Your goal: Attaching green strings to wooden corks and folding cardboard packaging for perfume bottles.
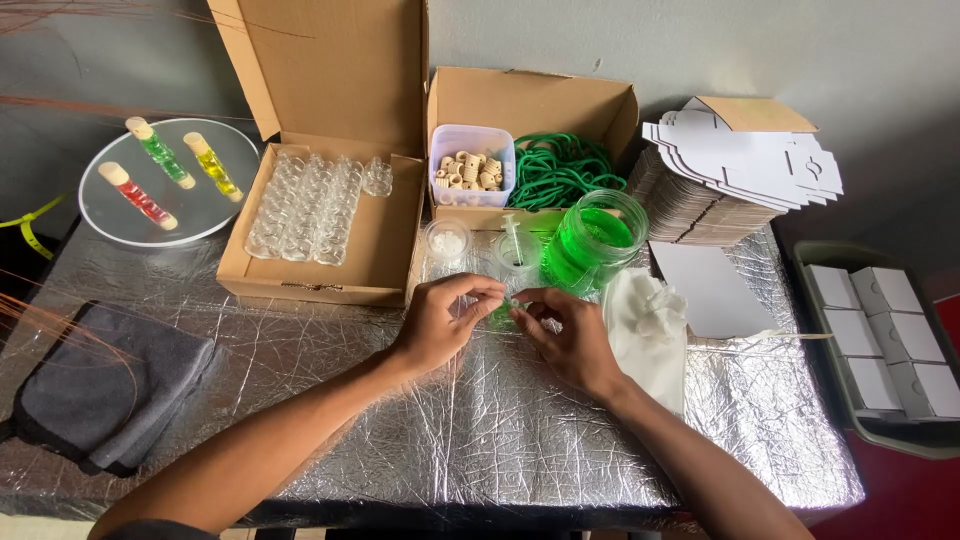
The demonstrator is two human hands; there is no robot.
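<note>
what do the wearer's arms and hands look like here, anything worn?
Both forearms are bare from the bottom edge of the frame up to the wrist. The left hand and right hand have no gloves, and no rings, watch or wristbands show. The only clothing in view is a sliver of dark sleeve at the left upper arm. No markings are visible.

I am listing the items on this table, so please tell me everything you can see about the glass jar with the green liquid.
The jar is round, of clear glass, with a wide open mouth and no lid on it. Bright green liquid fills most of it. It stands on the silver foil-covered table, just in front of the cardboard box of green cord. A small clear cup with a syringe stands at its left and a white cloth lies at its right. Neither hand touches it.
</note>
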